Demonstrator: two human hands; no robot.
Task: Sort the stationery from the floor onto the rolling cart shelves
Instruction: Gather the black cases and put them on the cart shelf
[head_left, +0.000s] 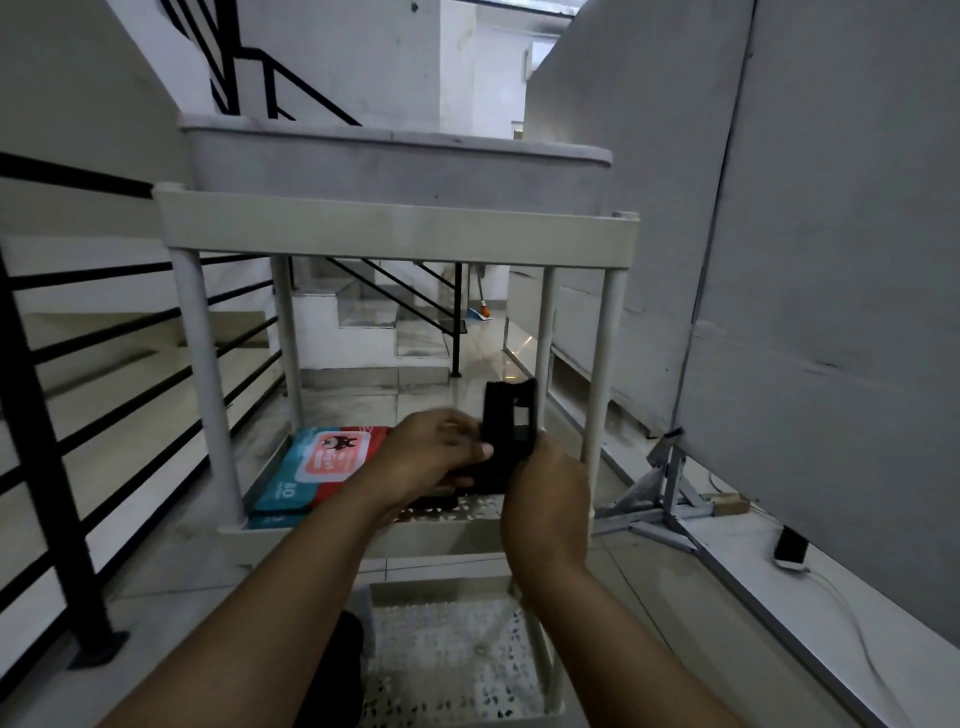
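**Black holder going onto middle shelf**

Holder (509, 431) stands upright over the middle shelf (467, 506), right of the red-blue packs (317, 467). Looks like rigid, light plastic with cut-out walls; probably best gripped by its side edges, low down. Left hand (431, 452) pinches its left edge, right hand (545, 499) cups the right; fingers closed on it. Both forearms reach forward between the cart (395, 228) posts

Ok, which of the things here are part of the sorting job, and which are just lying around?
Part of the job: rolling cart, black holder held by left hand and right hand, red and blue packs on the middle shelf.

Lying about: metal stand, phone, broom.
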